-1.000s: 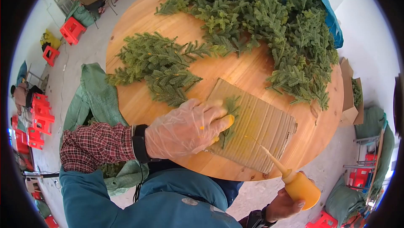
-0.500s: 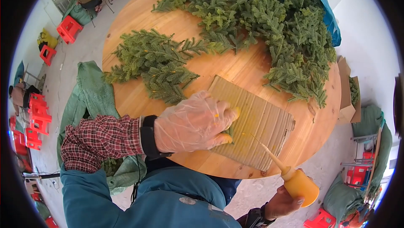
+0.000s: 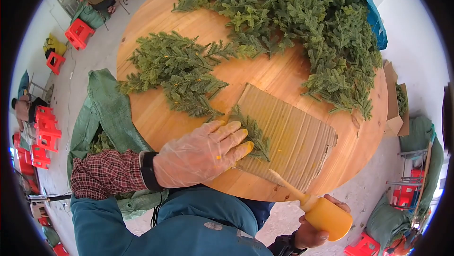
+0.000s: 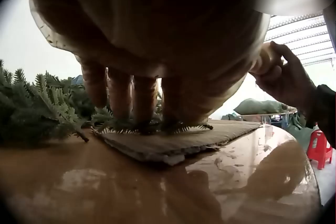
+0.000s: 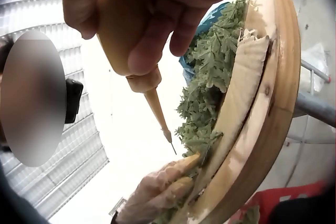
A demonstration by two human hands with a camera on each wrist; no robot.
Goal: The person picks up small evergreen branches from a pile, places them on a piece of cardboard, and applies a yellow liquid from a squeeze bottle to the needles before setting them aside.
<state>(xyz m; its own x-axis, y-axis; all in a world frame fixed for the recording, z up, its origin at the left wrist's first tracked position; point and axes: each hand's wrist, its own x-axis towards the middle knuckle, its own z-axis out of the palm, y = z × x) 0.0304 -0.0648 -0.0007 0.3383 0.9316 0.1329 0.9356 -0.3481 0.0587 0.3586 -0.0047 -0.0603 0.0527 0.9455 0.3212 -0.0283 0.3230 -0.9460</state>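
A short green fir sprig (image 3: 254,135) lies slanted over the left part of a corrugated cardboard sheet (image 3: 298,138). My left hand (image 3: 198,154), in a clear plastic glove with yellow-stained fingertips, rests on the sprig's left side. In the left wrist view its fingers (image 4: 144,98) reach straight down onto the sprig. My bare right hand (image 3: 309,234) grips a yellow squeeze bottle (image 3: 331,218) past the near table edge. The bottle's long tapered nozzle (image 5: 157,111) ends in a thin needle tip, pointing toward the sprig and the gloved hand.
A smaller heap of fir sprigs (image 3: 175,67), some marked yellow, sits on the left of the round wooden table (image 3: 151,119). A big fir pile (image 3: 283,15) spills from a blue bag (image 3: 376,19) at the back. A green sack (image 3: 111,100) stands left; a cardboard box (image 3: 395,123) right.
The sprig has turned on the cardboard, now slanting down to the right. My left hand has shifted left, uncovering more of it. The right hand with the bottle has moved slightly left and nearer my body.
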